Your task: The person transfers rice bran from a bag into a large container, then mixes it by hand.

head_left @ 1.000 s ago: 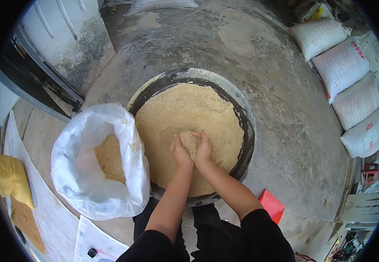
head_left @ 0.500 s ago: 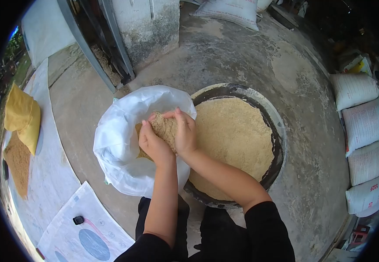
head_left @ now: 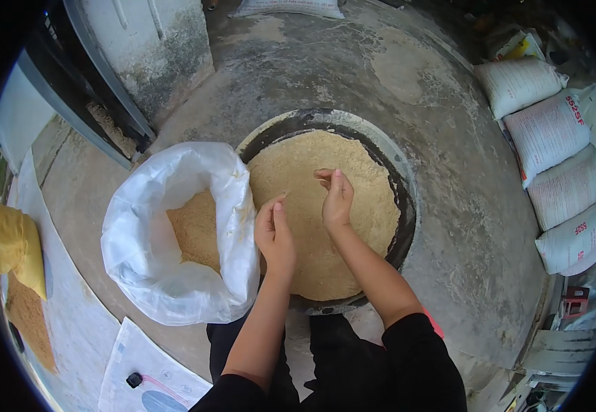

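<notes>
My left hand (head_left: 275,232) is over the left part of a round dark tub (head_left: 407,226), fingers loosely curved and no handful in it. Apart from it, my right hand (head_left: 337,199) hovers above the middle of the tub, fingers a little bent and also without a handful. Pale tan meal (head_left: 359,240) fills the tub with a fairly flat surface. Close against the tub's left side stands a white plastic woven sack (head_left: 140,233) with its mouth rolled open. Browner, coarser meal (head_left: 198,230) lies inside it.
A yellow sack (head_left: 20,247) rests at the left by a heap of brown meal (head_left: 30,323) on a pale sheet. A small black object (head_left: 134,380) lies on a printed white sack (head_left: 123,357). Full feed sacks (head_left: 548,134) line the right; a concrete pillar (head_left: 167,62) stands behind.
My hands moved right from over the white sack to above the tub and parted. The handful of meal they cupped is gone from them. The camera view has shifted too.
</notes>
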The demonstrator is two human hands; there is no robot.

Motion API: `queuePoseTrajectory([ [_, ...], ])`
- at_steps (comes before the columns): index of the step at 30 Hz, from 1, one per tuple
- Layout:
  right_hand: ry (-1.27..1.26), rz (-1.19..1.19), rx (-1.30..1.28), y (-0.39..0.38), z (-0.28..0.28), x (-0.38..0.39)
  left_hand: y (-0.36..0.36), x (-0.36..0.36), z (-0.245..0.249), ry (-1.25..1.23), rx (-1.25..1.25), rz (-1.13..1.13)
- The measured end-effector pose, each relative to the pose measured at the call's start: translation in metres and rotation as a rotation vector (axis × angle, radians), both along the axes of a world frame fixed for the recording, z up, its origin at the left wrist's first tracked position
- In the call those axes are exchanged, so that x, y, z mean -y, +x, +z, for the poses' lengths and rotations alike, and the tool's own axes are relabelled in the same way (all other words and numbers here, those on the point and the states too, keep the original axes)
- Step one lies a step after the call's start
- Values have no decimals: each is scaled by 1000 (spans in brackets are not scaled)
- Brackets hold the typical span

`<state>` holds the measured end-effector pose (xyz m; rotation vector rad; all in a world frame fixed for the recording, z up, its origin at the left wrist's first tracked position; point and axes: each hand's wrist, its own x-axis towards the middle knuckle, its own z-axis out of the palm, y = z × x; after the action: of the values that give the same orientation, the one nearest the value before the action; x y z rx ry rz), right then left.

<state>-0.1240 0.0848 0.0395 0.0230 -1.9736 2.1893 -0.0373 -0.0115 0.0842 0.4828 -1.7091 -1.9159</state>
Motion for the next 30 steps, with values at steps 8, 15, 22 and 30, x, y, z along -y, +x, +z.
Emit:
queuePoseTrajectory([
  [8, 179, -343, 316, 17, -116, -95, -30, -76, -143, -281, 286, -171],
  [15, -76, -248, 523, 32, -98, -44, -40, -87, -126, 429, 374, -33],
  [22, -430, -160, 548, 26, -14, 3, -38, -48, -43, 812, 121, 119],
  [30, -407, 104, 340, 42, 87, 90, -13, 34, 45, 652, -150, 258],
])
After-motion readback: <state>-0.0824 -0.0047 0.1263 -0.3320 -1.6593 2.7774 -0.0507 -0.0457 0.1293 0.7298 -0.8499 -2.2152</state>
